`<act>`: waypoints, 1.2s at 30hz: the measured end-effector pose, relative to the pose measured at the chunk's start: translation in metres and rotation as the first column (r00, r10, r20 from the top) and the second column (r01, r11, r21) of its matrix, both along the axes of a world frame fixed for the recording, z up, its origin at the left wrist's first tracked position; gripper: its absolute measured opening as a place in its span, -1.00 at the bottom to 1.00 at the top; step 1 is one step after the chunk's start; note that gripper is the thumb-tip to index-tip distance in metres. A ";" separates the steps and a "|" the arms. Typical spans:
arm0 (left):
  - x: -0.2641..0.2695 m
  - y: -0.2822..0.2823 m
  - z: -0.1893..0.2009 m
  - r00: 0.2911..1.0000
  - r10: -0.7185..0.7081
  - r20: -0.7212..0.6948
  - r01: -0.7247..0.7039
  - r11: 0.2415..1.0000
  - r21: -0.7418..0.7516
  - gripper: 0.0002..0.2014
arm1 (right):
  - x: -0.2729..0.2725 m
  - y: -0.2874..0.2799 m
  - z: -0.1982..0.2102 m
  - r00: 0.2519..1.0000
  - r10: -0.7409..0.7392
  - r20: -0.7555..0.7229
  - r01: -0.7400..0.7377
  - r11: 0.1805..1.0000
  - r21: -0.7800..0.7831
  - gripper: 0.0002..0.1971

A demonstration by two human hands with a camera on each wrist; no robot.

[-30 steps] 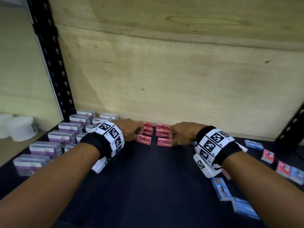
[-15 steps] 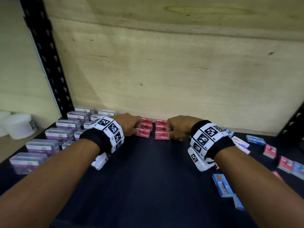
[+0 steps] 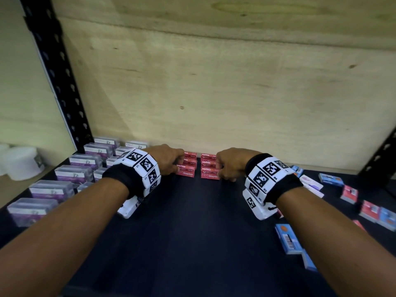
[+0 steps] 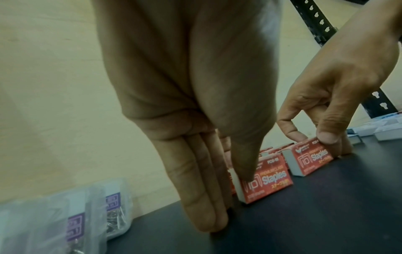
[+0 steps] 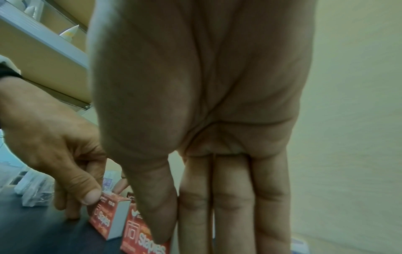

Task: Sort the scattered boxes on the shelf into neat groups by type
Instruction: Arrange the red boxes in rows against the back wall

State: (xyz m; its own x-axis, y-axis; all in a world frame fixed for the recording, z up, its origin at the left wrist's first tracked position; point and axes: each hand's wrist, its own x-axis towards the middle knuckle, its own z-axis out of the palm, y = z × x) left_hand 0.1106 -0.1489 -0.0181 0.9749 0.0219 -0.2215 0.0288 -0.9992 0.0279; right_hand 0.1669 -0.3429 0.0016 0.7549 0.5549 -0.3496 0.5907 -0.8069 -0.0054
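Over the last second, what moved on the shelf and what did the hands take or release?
Both hands slid the two rows of red staple boxes back toward the wall. The left hand and right hand keep their hold on the front boxes; nothing was released. The purple boxes and scattered blue boxes stayed put.

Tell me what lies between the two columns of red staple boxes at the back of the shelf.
Nothing: the head view shows only a narrow strip of bare dark shelf between the left column and the right column.
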 end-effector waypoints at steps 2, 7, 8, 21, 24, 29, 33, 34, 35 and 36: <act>0.000 0.000 0.000 1.000 -0.002 0.001 0.002 1.000 0.013 -0.73 | 0.001 0.000 0.000 1.000 0.003 0.004 -0.003 1.000 -0.009 -0.79; -0.002 -0.001 0.000 1.000 0.004 -0.008 -0.003 0.999 0.033 -0.65 | -0.001 0.001 0.001 1.000 0.021 0.002 -0.020 0.999 -0.040 -0.76; -0.003 -0.002 0.000 1.000 0.002 -0.008 -0.002 0.999 0.037 -0.63 | -0.002 0.001 0.001 1.000 0.018 0.003 -0.018 1.000 -0.023 -0.74; -0.015 -0.025 0.045 0.999 -0.033 0.041 0.028 0.994 0.108 -0.65 | 0.010 -0.089 0.022 0.998 -0.059 -0.016 0.061 0.974 0.219 -0.82; -0.012 -0.063 0.050 0.985 -0.168 0.027 0.166 0.984 0.059 -0.76 | 0.011 -0.124 0.029 0.994 -0.107 -0.025 0.109 0.982 0.154 -0.82; -0.001 -0.138 0.033 0.925 -0.380 0.000 0.380 0.923 -0.058 -0.77 | 0.007 -0.176 0.026 0.976 -0.189 -0.113 0.196 0.979 0.056 -0.80; 0.011 -0.180 0.018 0.848 -0.530 0.010 0.530 0.847 -0.037 -0.64 | 0.001 -0.199 0.016 0.972 -0.197 -0.128 0.201 0.980 0.017 -0.78; 0.014 -0.187 0.016 0.829 -0.559 0.010 0.559 0.829 -0.035 -0.60 | 0.000 -0.203 0.012 0.971 -0.196 -0.139 0.200 0.980 0.014 -0.77; 0.017 -0.190 0.013 0.813 -0.582 0.011 0.582 0.812 -0.037 -0.57 | -0.001 -0.204 0.010 0.969 -0.193 -0.154 0.197 0.980 0.012 -0.76; 0.020 -0.193 0.012 0.798 -0.603 0.009 0.603 0.797 -0.037 -0.55 | -0.002 -0.206 0.007 0.968 -0.190 -0.166 0.193 0.981 0.007 -0.73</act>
State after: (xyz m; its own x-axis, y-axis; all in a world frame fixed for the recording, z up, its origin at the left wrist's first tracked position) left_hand 0.1304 -0.3418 -0.0061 0.7878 -0.5779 -0.2131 -0.5787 -0.8129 0.0652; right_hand 0.1648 -0.5489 0.0090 0.7816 0.4150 -0.4657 0.4146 -0.9034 -0.1092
